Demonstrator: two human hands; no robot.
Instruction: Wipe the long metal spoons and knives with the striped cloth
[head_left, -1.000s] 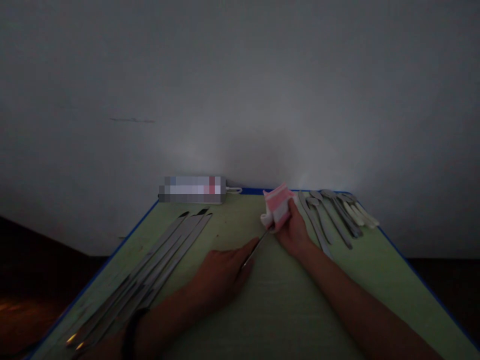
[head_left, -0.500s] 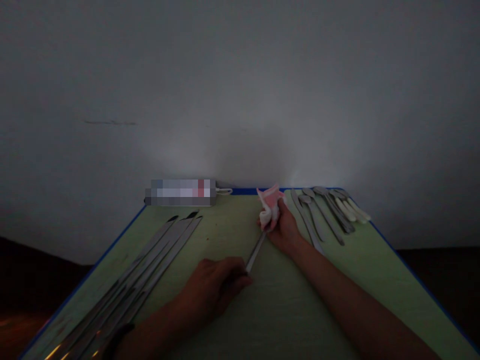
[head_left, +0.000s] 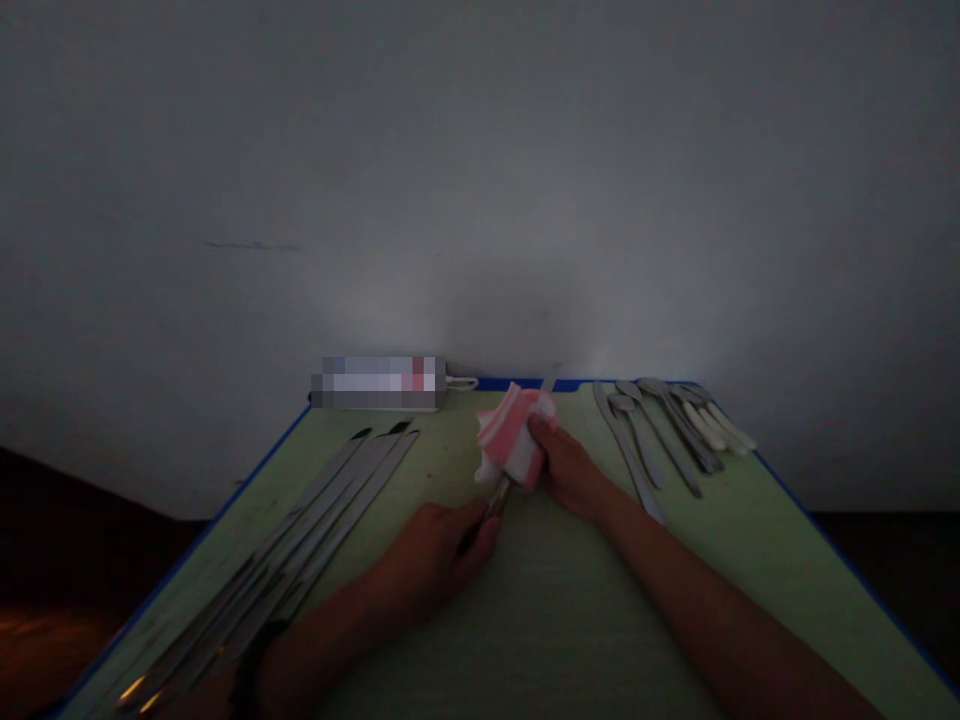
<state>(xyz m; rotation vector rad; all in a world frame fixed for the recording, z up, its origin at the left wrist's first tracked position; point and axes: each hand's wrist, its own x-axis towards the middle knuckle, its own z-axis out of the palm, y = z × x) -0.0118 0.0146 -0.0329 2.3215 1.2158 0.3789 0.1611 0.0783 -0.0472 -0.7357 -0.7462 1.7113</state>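
My left hand is closed round the handle end of a long metal utensil that points away from me. My right hand grips a pink and white cloth wrapped around the utensil's shaft, close to my left hand. The utensil's tip sticks out beyond the cloth. Both hands rest low over the green table. The room is dim.
Several long metal knives lie in a row on the left of the table. Several spoons lie at the far right. A small box with a cable sits at the far edge by the wall. The table has a blue rim.
My right hand has slid the cloth down the utensil towards my left hand, so the tip now shows past the cloth. My left hand has stayed on the handle.
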